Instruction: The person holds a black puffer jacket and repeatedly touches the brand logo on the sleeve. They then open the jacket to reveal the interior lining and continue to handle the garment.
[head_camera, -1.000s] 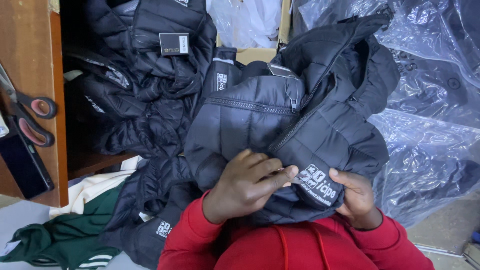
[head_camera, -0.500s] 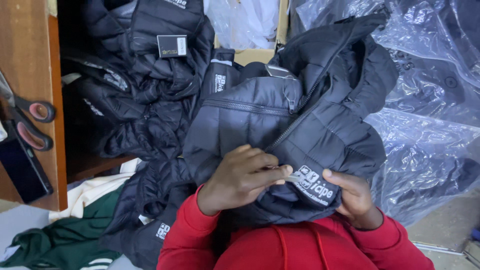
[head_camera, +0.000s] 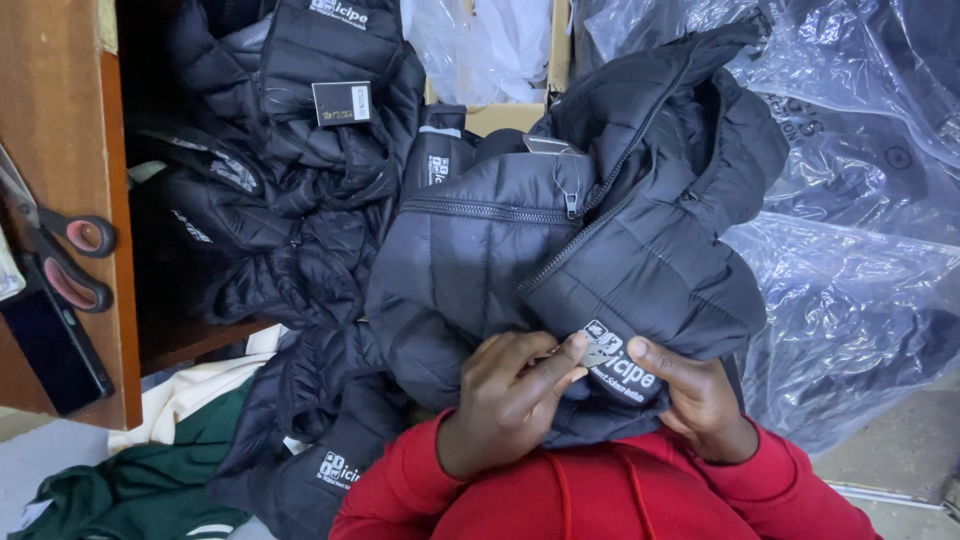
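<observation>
Lying at far left on the wooden shelf edge (head_camera: 110, 200): red-handled scissors (head_camera: 70, 260). Beside them, a heap of black quilted jackets (head_camera: 290, 190). Centre, the left hand (head_camera: 505, 400) pinches the white printed logo patch (head_camera: 615, 360) of a black puffer jacket (head_camera: 580, 250) held at the chest; the right hand (head_camera: 700, 400) grips the same hem, thumb on top. Clear plastic bags (head_camera: 860, 200) at right.
</observation>
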